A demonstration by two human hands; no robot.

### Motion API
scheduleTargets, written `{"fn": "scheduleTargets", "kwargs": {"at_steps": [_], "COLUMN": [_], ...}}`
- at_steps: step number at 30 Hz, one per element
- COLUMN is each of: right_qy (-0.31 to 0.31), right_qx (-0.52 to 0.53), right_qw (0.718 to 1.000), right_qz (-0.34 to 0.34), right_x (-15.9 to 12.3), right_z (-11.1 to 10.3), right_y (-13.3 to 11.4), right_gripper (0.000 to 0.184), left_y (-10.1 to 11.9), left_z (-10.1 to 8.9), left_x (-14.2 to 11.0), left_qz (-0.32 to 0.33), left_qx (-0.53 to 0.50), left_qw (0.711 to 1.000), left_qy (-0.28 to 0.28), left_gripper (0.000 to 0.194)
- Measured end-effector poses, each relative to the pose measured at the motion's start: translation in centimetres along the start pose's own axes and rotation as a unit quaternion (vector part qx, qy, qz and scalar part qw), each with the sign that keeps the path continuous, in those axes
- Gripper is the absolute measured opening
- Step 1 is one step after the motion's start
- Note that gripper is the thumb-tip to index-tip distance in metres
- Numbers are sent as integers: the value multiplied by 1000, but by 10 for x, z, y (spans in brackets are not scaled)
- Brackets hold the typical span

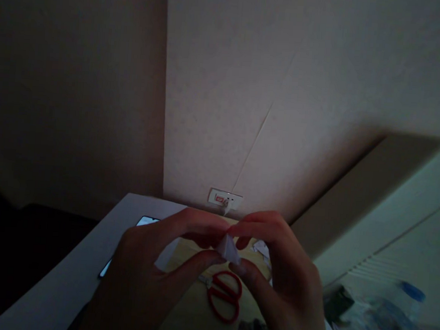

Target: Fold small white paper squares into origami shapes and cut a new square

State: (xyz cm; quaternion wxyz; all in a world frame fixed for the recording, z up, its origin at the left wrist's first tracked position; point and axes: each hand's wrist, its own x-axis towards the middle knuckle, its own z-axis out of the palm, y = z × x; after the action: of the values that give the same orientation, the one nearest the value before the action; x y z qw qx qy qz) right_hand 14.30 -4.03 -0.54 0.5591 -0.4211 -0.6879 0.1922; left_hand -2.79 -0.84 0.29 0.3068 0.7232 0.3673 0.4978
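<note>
A small piece of folded white paper (229, 249) is pinched between both hands, raised above the desk. My left hand (160, 261) grips its left side with thumb and fingers. On the other side, my right hand (280, 270) holds it between thumb and index finger, the fingertips of both hands nearly meeting at the top. Below the paper lies a pair of scissors (226, 296) with red handles; its blades are partly hidden behind my left hand.
A lit phone (147, 221) lies on the white desktop (69, 270), partly covered by my left hand. White paper scraps (262, 249) sit behind my right hand. A wall socket (225, 199) holds a plug. Cluttered plastic items and a blue-capped container (412, 291) are at right.
</note>
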Motion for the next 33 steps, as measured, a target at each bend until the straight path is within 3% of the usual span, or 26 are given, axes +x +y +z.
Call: {"fn": "scheduleTargets", "kwargs": {"at_steps": [5, 13, 21, 28, 33], "right_qy": [12, 19, 27, 40, 38], "right_qx": [11, 6, 2, -2, -20], "right_qw": [1000, 1000, 1000, 999, 998], "right_qz": [-4, 9, 3, 16, 49], "right_x": [1, 2, 2, 3, 2], "right_z": [0, 2, 2, 2, 4], "right_y": [2, 0, 2, 1, -4], "right_gripper": [9, 14, 11, 14, 18], "left_y": [0, 3, 0, 7, 7], "left_z": [2, 4, 2, 10, 11], "left_x": [1, 1, 2, 2, 1], "left_qz": [-9, -58, -53, -141, -156], "left_qx": [-29, -52, -48, -132, -171], "left_qw": [1000, 997, 997, 981, 973], "left_qy": [-8, 24, -16, 18, 15], "left_gripper": [22, 15, 17, 14, 17]}}
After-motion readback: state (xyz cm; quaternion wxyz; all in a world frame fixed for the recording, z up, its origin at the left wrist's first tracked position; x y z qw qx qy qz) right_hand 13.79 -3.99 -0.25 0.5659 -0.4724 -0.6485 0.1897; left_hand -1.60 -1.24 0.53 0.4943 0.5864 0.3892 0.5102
